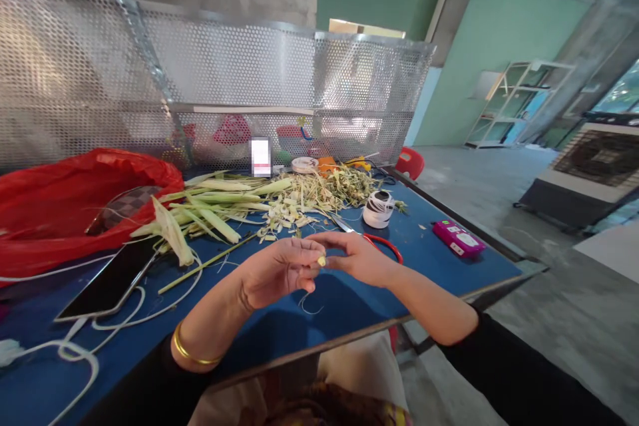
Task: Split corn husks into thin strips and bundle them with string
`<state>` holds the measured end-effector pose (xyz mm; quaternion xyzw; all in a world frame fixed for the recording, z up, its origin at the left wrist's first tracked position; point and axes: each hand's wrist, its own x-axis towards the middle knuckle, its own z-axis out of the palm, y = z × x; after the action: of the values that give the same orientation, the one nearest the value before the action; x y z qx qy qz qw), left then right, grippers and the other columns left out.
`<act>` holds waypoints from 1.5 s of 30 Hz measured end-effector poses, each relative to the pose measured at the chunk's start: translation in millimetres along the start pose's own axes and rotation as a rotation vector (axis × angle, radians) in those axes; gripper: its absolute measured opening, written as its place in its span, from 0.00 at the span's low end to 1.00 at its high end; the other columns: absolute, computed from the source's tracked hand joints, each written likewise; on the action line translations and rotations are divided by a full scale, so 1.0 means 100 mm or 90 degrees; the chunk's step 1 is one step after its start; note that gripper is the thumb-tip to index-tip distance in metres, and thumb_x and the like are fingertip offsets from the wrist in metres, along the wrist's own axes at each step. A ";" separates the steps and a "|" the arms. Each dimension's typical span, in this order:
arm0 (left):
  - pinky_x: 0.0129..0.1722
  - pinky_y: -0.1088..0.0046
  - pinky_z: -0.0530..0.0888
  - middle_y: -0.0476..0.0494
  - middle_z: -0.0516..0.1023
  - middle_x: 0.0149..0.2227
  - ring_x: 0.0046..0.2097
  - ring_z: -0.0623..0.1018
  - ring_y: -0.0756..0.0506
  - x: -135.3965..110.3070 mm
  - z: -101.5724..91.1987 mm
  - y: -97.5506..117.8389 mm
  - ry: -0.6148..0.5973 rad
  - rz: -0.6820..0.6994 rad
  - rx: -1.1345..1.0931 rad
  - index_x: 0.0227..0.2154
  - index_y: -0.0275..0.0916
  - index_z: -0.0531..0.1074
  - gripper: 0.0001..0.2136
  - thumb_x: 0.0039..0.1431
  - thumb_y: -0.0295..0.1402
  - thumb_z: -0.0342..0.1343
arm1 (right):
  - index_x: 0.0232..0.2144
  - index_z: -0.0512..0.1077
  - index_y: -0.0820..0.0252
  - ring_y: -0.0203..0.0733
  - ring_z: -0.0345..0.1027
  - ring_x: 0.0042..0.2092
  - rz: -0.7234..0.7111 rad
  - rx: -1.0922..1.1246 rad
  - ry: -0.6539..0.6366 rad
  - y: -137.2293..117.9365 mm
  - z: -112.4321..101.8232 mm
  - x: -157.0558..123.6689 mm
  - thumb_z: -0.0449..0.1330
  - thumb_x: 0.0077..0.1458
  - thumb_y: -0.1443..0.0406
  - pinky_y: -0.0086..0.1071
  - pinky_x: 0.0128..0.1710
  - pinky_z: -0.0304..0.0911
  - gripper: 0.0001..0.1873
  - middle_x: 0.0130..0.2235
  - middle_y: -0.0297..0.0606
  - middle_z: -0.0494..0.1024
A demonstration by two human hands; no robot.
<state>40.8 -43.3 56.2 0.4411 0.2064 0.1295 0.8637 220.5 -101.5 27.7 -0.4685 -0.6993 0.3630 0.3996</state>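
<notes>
Near the front of the blue table, my left hand (pixel 285 267) pinches a small pale yellow piece (pixel 322 260) between thumb and fingers. It looks like plant material, perhaps folded husk. My right hand (pixel 360 258) meets it from the other side, thumb and forefinger closed around the same piece. A thin loose thread (pixel 310 309) shows just below my hands. Behind the right hand lie scissors with red handles (pixel 387 245), partly hidden by it. Farther back stands a spool of white thread (pixel 378 210). Corn husks (pixel 219 210) and small cut scraps (pixel 279 216) spread behind both hands.
A red plastic bag (pixel 150 176) and a phone (pixel 107 283) with a white cable (pixel 144 319) are on the left. A magenta box (pixel 459 239) sits near the right edge. Dried plant bits (pixel 344 185) and a tape roll (pixel 304 165) lie before the perforated metal screen (pixel 239 60).
</notes>
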 end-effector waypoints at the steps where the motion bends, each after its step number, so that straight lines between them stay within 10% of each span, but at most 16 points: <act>1: 0.22 0.79 0.73 0.50 0.65 0.21 0.21 0.64 0.55 0.00 0.00 0.00 0.004 -0.001 0.004 0.25 0.30 0.74 0.01 0.48 0.23 0.60 | 0.42 0.73 0.59 0.42 0.68 0.44 0.012 0.035 -0.003 -0.01 0.06 0.04 0.60 0.53 0.58 0.33 0.45 0.62 0.16 0.40 0.36 0.77; 10: 0.19 0.80 0.71 0.50 0.67 0.20 0.20 0.65 0.55 -0.01 -0.32 0.02 0.143 -0.024 0.099 0.27 0.33 0.75 0.03 0.47 0.24 0.61 | 0.22 0.74 0.63 0.37 0.68 0.29 0.114 0.133 0.056 0.24 -0.08 0.11 0.64 0.46 0.60 0.31 0.35 0.62 0.10 0.24 0.35 0.75; 18: 0.18 0.82 0.68 0.47 0.69 0.24 0.24 0.68 0.53 -0.02 -0.56 -0.04 0.210 -0.040 0.228 0.26 0.33 0.74 0.05 0.45 0.27 0.64 | 0.29 0.78 0.58 0.43 0.72 0.37 0.177 -0.614 0.079 0.39 -0.68 0.01 0.53 0.54 0.71 0.33 0.38 0.61 0.13 0.33 0.38 0.80; 25: 0.21 0.81 0.68 0.47 0.69 0.22 0.23 0.68 0.53 -0.01 -0.55 -0.04 0.300 0.030 0.223 0.25 0.33 0.74 0.05 0.46 0.29 0.64 | 0.42 0.75 0.66 0.55 0.62 0.53 0.081 -0.739 0.143 0.24 -0.55 0.03 0.54 0.52 0.76 0.45 0.54 0.51 0.17 0.49 0.51 0.73; 29: 0.23 0.82 0.67 0.49 0.69 0.23 0.25 0.68 0.54 0.01 -0.52 -0.12 0.325 0.128 0.209 0.26 0.34 0.73 0.06 0.48 0.32 0.63 | 0.37 0.77 0.56 0.47 0.68 0.46 -0.080 -0.497 0.221 -0.06 -0.08 0.13 0.58 0.57 0.61 0.42 0.50 0.57 0.09 0.41 0.40 0.78; 34: 0.26 0.81 0.67 0.50 0.72 0.25 0.26 0.69 0.54 0.01 -0.50 -0.20 0.351 0.217 0.193 0.28 0.36 0.74 0.07 0.49 0.35 0.63 | 0.35 0.76 0.56 0.41 0.73 0.36 0.033 -0.171 0.164 -0.12 0.34 0.35 0.66 0.48 0.60 0.32 0.37 0.64 0.11 0.33 0.35 0.80; 45: 0.30 0.79 0.69 0.50 0.76 0.24 0.29 0.73 0.52 0.02 -0.47 -0.25 0.376 0.260 0.149 0.25 0.37 0.76 0.05 0.47 0.33 0.64 | 0.25 0.79 0.59 0.38 0.70 0.30 0.125 0.115 0.232 0.05 0.40 0.45 0.65 0.46 0.63 0.30 0.32 0.62 0.05 0.27 0.34 0.80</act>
<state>21.0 -23.7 10.6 0.5126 0.3679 0.3964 0.6669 175.8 -62.2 16.3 -0.5544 -0.5315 0.3707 0.5222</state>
